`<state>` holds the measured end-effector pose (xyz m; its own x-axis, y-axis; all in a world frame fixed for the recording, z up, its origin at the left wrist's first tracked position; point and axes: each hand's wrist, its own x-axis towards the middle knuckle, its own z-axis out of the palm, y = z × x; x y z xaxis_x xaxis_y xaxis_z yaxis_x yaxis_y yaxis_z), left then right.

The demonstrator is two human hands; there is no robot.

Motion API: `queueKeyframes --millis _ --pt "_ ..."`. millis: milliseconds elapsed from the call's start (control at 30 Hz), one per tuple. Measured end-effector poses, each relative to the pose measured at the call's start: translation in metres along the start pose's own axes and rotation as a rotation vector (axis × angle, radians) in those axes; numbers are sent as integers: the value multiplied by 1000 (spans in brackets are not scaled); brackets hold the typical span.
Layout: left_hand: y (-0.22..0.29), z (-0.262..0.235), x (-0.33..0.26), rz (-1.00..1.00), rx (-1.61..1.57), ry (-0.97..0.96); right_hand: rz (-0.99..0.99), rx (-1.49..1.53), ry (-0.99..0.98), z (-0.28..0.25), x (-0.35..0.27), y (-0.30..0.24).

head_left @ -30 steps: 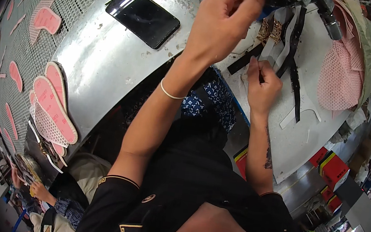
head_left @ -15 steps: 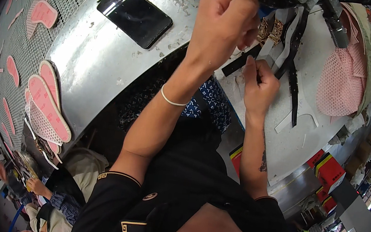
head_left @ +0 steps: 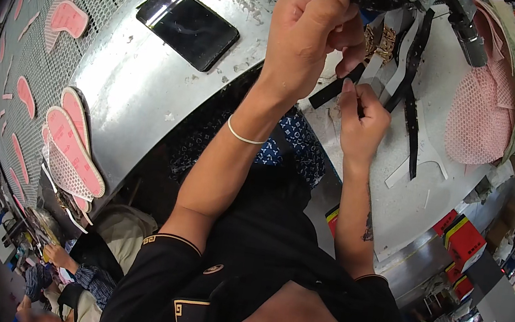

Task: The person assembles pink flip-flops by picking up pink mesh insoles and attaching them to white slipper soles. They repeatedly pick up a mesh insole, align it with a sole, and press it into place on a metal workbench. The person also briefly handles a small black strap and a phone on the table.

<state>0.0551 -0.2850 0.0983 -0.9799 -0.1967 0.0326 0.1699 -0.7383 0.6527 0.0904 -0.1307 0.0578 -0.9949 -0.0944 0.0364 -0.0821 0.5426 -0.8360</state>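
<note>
One white table (head_left: 396, 207), a narrowing gap above it.
Your half-curled left hand (head_left: 314, 37) has dipped toward your curled right hand (head_left: 366, 117), so both seem to work one spot; a red box (head_left: 464, 243) hides its contents; the black strip (head_left: 329, 93) lies by your fingertips, whether gripped I cannot tell.

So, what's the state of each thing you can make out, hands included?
Left hand: fingers curled, grip unclear.
Right hand: thumb and forefinger close together, grip unclear.
Short black strip: slanted, near both hands.
Phone: lying face up, screen dark.
Pink insoles: stacked, overlapping.
Pink mesh pieces: piled together.
Pale bracelet: worn around left forearm.
</note>
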Motion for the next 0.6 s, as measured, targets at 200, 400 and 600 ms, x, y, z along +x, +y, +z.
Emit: queueKeyframes --millis 200,400,600 --pt "0 2 -1 12 -48 9 5 -22 -19 0 0 0" --pt "7 8 -3 -58 -65 63 24 3 -21 1 1 -4" --pt "8 8 -2 -67 -151 61 33 25 -4 2 1 -5"
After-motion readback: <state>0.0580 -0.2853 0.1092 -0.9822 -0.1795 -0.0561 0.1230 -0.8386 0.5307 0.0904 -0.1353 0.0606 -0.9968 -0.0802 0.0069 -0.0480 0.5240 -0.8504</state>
